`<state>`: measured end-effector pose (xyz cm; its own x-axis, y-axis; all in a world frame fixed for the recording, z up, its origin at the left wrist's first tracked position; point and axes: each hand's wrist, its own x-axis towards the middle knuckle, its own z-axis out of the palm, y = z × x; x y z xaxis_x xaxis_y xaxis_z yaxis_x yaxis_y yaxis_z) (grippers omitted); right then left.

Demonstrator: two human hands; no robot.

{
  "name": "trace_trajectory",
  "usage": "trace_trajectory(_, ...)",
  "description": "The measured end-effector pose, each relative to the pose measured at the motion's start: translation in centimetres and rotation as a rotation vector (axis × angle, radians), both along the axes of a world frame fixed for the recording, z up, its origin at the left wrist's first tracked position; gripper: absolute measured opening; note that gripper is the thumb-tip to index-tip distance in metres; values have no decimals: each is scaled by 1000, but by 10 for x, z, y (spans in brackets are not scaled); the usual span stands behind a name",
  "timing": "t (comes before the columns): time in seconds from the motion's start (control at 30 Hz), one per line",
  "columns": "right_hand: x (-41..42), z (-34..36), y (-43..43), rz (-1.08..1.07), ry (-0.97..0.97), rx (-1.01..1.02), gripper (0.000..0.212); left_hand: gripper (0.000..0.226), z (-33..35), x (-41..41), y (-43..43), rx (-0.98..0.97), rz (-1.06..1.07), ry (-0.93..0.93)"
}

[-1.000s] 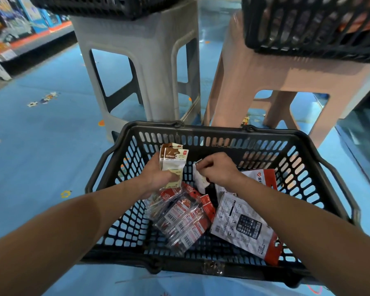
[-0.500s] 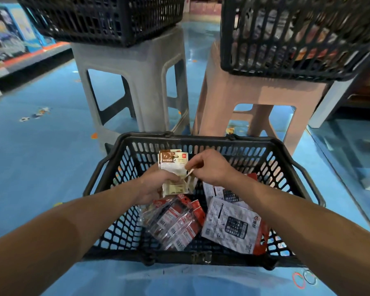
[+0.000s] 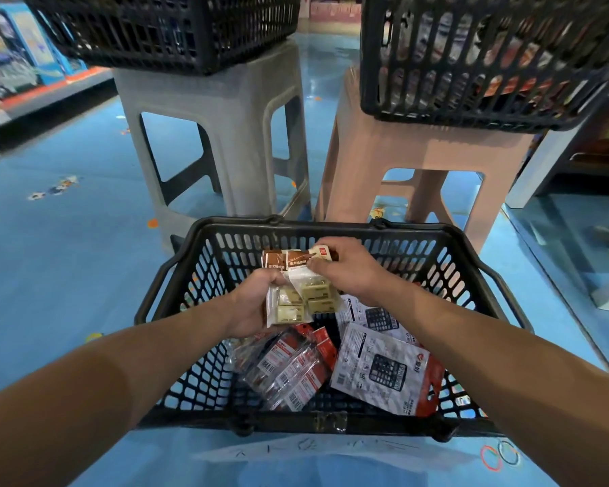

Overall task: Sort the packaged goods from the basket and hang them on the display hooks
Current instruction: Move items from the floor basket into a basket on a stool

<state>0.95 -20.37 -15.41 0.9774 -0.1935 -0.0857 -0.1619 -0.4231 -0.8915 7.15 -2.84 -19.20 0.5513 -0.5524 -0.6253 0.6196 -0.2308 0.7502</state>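
A black plastic basket [image 3: 176,275] stands on the blue floor in front of me. Above it my left hand [image 3: 252,307] grips a small stack of eraser packs [image 3: 303,297] with brown header cards and beige blocks inside. My right hand [image 3: 348,272] pinches the top edge of the same packs at the headers. Lower in the basket lie several clear packs with red labels [image 3: 289,370] and calculator packs [image 3: 384,374] in white and red card.
A grey stool [image 3: 218,135] and a pink stool [image 3: 419,152] stand just beyond the basket, each carrying a black basket [image 3: 176,33] [image 3: 471,65]; the right one holds packaged goods. Shelving runs along the far left [image 3: 22,82] and right [image 3: 595,152].
Both hands have risen with the eraser packs. My right hand has gone from picking inside the basket to pinching the packs' headers. The camera has tilted up, showing more of the stools.
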Motion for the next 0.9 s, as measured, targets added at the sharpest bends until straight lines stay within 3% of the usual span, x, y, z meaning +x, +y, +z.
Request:
trace_trajectory(0.2, 5, -1, 0, -51, 208, 346, 11, 51, -5, 2, 0, 31, -5, 26)
trace_trajectory(0.47, 10, -3, -8, -83, 246, 497, 28, 47, -4, -1, -2, 56, 19, 29)
trace_trajectory(0.67, 9, -11, 3, -72, 216, 421, 18, 53, -5, -1, -3, 75, -30, 16)
trace_trajectory(0.9, 10, -22, 10, -90, 103, 142, 7, 58, -3, -1, -5, 38, 4, 46)
